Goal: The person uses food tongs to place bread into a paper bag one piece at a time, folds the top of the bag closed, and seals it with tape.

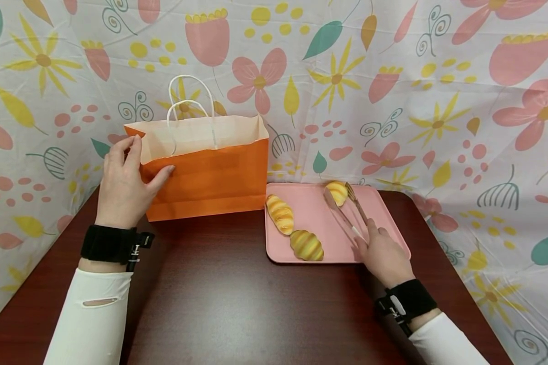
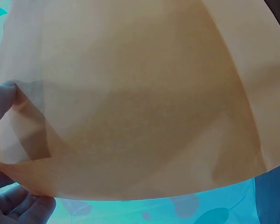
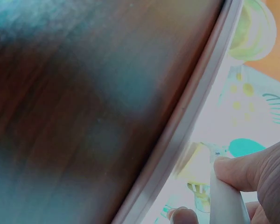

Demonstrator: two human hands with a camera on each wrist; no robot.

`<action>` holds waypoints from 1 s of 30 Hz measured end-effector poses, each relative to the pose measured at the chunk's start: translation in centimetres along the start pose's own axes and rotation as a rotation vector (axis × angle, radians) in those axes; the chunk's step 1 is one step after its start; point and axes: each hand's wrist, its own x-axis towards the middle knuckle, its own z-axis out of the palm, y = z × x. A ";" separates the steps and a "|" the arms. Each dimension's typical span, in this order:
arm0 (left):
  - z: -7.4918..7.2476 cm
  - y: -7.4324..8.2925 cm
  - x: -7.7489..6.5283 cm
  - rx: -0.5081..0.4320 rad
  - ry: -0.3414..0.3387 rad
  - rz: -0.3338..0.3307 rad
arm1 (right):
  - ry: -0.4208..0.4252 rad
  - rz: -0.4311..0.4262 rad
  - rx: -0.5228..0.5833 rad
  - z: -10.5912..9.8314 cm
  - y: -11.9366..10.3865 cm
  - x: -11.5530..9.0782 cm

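Note:
An orange paper bag [image 1: 205, 177] with white handles stands upright, its top spread apart. My left hand [image 1: 122, 187] holds the bag's left side edge, thumb on the front and fingers at the side; the left wrist view shows the thumb and fingertips around the paper [image 2: 140, 102]. On a pink tray [image 1: 315, 203] lie three bread rolls. My right hand [image 1: 387, 256] grips a pair of tongs [image 1: 331, 199], whose ends flank the round yellow roll [image 1: 337, 191] at the back. Whether they squeeze it, I cannot tell. In the right wrist view, the thumb presses the pale tong handle [image 3: 226, 200].
A long yellow roll [image 1: 280, 215] lies at the tray's left edge, and a greenish-brown roll [image 1: 307, 245] near its front rim. The dark wooden table [image 1: 210, 304] carries bag and tray. Behind it hangs a flowered cloth [image 1: 278, 50].

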 end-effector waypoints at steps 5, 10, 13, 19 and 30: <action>0.0 0.0 0.0 -0.001 0.002 0.002 | 0.025 -0.025 0.000 -0.3 0.2 -0.1; -0.1 0.0 0.0 -0.003 0.007 0.011 | 0.072 -0.051 -0.003 -0.8 0.1 -0.3; -0.1 0.0 0.0 -0.001 0.007 0.009 | 0.097 -0.067 -0.004 -1.1 -0.1 -0.4; -0.1 0.0 0.0 0.003 0.000 0.001 | 0.135 -0.091 -0.009 -2.0 -0.6 -0.6; -0.1 0.1 0.0 0.004 -0.004 -0.006 | 0.169 -0.142 -0.041 -3.7 -1.4 -0.9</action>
